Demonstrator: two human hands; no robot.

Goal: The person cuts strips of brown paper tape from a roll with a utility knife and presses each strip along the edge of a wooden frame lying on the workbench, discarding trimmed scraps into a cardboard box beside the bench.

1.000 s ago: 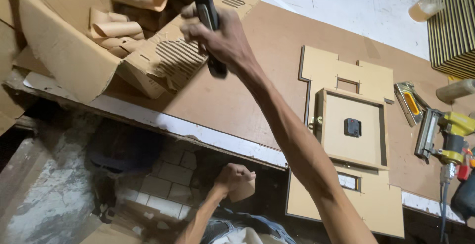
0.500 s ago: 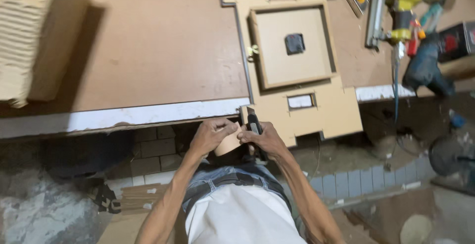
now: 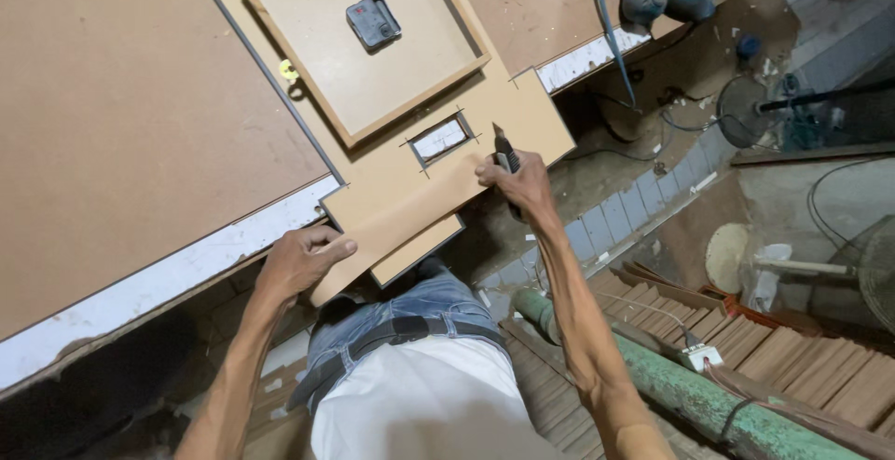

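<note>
Knife on the board!
Our right hand has its grip wrapped around the utility knife, blade pointing away from us; left hand presses flat on the cut-out board.

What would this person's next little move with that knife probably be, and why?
Probably lowering the blade onto the board: the right hand grips a utility knife with its tip just off the tan cutout board, beside the small rectangular window, while the left hand presses the board's near edge steady.
</note>
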